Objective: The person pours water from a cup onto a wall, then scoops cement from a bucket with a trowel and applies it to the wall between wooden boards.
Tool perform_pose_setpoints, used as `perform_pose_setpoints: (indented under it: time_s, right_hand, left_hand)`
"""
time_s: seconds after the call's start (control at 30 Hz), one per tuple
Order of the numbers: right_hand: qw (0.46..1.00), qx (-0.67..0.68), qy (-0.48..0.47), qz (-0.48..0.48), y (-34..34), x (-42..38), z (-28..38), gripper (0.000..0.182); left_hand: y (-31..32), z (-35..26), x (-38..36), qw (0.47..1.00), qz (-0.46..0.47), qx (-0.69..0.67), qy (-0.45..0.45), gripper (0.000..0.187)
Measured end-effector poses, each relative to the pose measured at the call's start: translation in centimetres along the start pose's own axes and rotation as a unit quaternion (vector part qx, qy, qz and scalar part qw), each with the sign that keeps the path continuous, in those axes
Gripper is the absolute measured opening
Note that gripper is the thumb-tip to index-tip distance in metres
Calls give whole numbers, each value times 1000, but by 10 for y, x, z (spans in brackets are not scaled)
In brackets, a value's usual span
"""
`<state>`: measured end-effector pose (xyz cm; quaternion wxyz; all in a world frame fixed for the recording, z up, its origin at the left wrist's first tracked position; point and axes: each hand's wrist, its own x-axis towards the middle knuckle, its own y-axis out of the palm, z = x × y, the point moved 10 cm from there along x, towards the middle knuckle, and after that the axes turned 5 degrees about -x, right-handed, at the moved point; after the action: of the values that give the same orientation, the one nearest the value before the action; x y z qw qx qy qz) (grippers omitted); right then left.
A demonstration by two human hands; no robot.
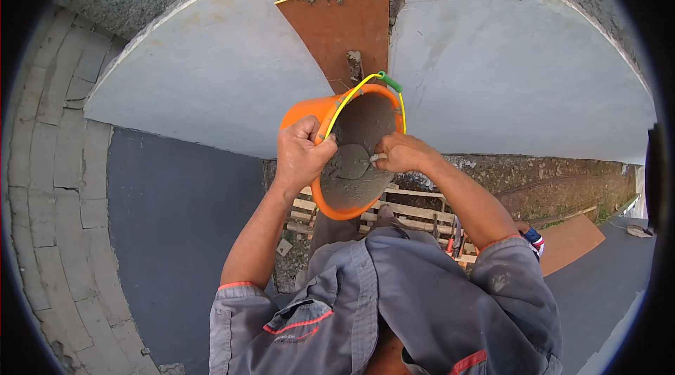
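An orange bucket (320, 192) with a yellow wire handle and a green grip is tilted so that its mouth faces me. Wet grey mortar (344, 194) lies inside it and coats its inner wall. My left hand (302, 152) is closed around the left side of the rim. Inside the mouth, a trowel (351, 162) smeared with mortar rests against the mix. The fingers of my right hand (404, 153) are wrapped around its handle, near the right rim.
Behind the bucket is a brown board (337, 23) between two pale grey panels (218, 59). Wooden slats (415, 210) lie below, with red-handled tools (453, 243) by them. A block wall (63, 164) rises at left. Beside my right arm is a partly hidden red, white and blue item (534, 240).
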<state>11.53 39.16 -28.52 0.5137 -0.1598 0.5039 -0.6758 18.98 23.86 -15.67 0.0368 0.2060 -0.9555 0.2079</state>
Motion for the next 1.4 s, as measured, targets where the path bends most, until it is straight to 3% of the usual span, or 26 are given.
perform_pose_setpoints:
  time_s: [0.07,0.13,0.3,0.37,0.57,0.63,0.77,0.87,0.97,1.07,1.1,1.17,1.23,1.3,1.37,1.4]
  right_hand:
    - [992,129,0,-6,25,-1,-4,35]
    - [990,139,0,11,4,-12,14,38]
    - [995,100,-12,21,-52,-12,21,38]
    - [997,76,-19,-17,-93,-18,25,35]
    - [995,9,-48,-90,-254,-45,51,28]
    - [991,-15,-69,-117,-301,-45,57,27]
    - [993,41,78,-82,-354,-21,12,20]
    - [991,8,95,-96,-374,-21,11,20]
    - [992,33,75,-99,-367,-28,16,20]
    - [981,-87,-6,-173,-343,-35,49,18]
    - [986,-71,-6,-148,-309,-33,51,18]
    - [970,-146,-131,-140,-249,-34,86,19]
    - [984,-158,-78,6,-171,-15,77,32]
    - [969,-237,-61,-32,-123,4,80,31]
    - [906,-334,-77,-249,-87,15,96,33]
    - [908,-327,-69,-254,-75,10,100,33]
  left_hand:
    - [-1,4,-4,1000,-12,-22,-4,37]
    - [-14,15,-10,992,-62,-97,-53,38]
    - [-53,30,-21,962,-157,-212,-69,32]
    - [-70,40,-30,914,-251,-298,-112,30]
    - [-83,56,-55,901,-269,-294,-169,29]
    - [-81,71,-59,907,-268,-290,-149,29]
    - [-80,76,-66,922,-262,-242,-152,28]
    - [-88,75,-69,921,-264,-236,-159,27]
    - [-92,79,-70,919,-264,-236,-172,27]
    - [-99,84,-67,919,-270,-236,-164,27]
    - [-101,84,-66,926,-256,-229,-159,27]
    - [-108,87,-62,935,-237,-209,-161,27]
    - [-108,78,-51,947,-212,-203,-130,30]
    - [-106,70,-42,960,-181,-177,-119,30]
    - [-98,56,-32,971,-150,-154,-106,30]
    - [-92,44,-27,978,-137,-127,-90,31]
